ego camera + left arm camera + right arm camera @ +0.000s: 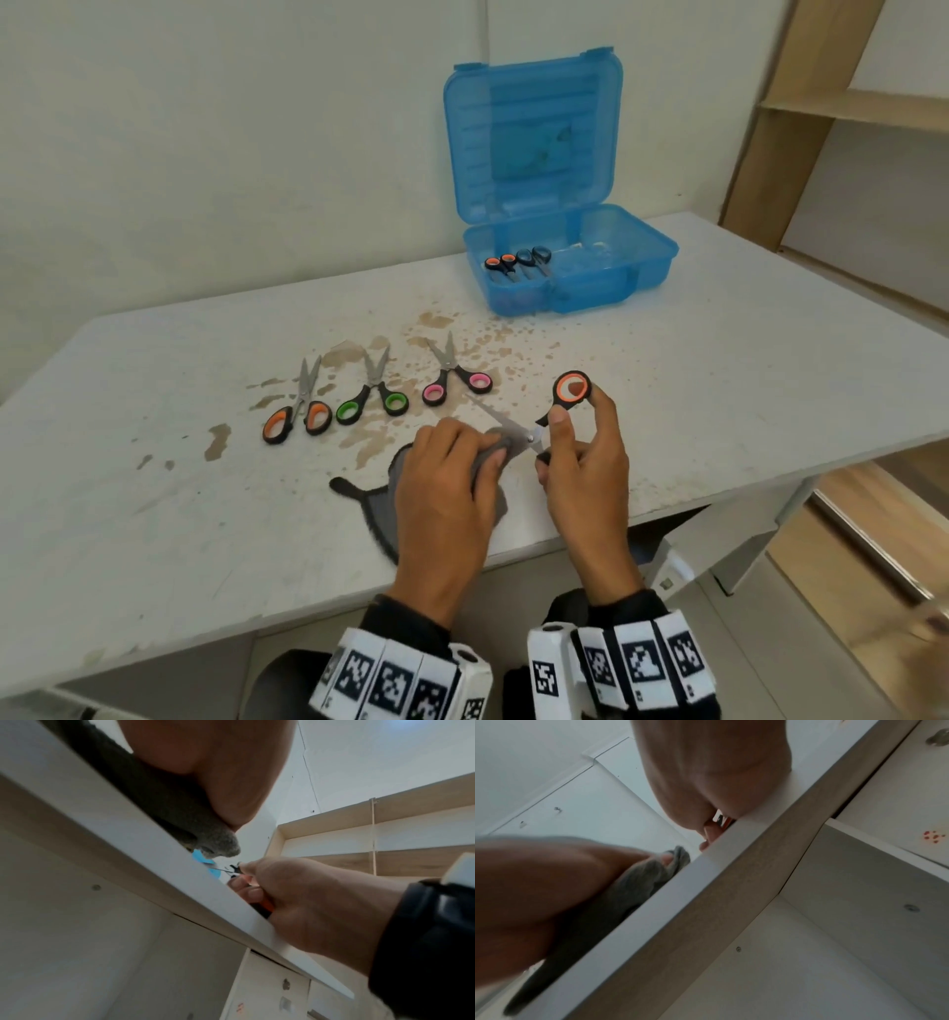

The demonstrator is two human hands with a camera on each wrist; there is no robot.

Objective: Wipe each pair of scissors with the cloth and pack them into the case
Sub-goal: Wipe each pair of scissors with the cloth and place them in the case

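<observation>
1. The right hand [585, 462] holds a pair of open steel scissors with black-and-orange plastic handles [557, 406] – fingers curled about the lower handle, upper loop raised.
2. The left hand [444, 493] pinches a soft grey fleecy cloth [382, 509] round one blade.
3. On the stained white worktop [154, 488] lie orange-handled scissors [298, 411], green-handled scissors [374, 398] and pink-handled scissors [454, 377].
4. Far right – a translucent blue plastic case [616, 267], lid up, two pairs inside.
</observation>
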